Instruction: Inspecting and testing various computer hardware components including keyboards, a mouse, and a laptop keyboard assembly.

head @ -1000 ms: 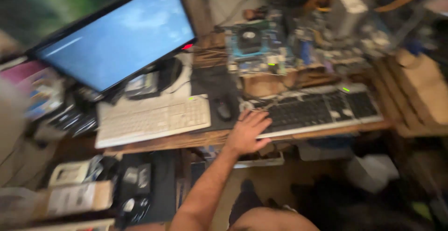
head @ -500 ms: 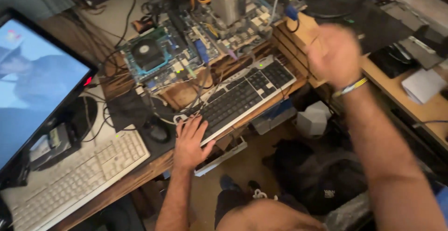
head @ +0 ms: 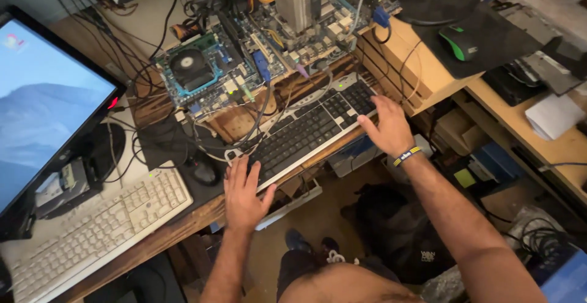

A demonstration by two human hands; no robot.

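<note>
Wooden desk (head: 183, 223) carries the black-and-silver keyboard (head: 306, 129) set diagonally at its front edge; left hand (head: 243, 190) lies flat, fingers spread, on the keyboard's near-left end; right hand (head: 386, 127) — palm down, empty — rests on its right end, wristband (head: 406, 155) at the wrist.

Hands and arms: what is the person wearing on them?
Both arms are bare, with no sleeves and no gloves. The right hand has a thin dark and yellow wristband around its wrist. The left hand has nothing on it.
</note>
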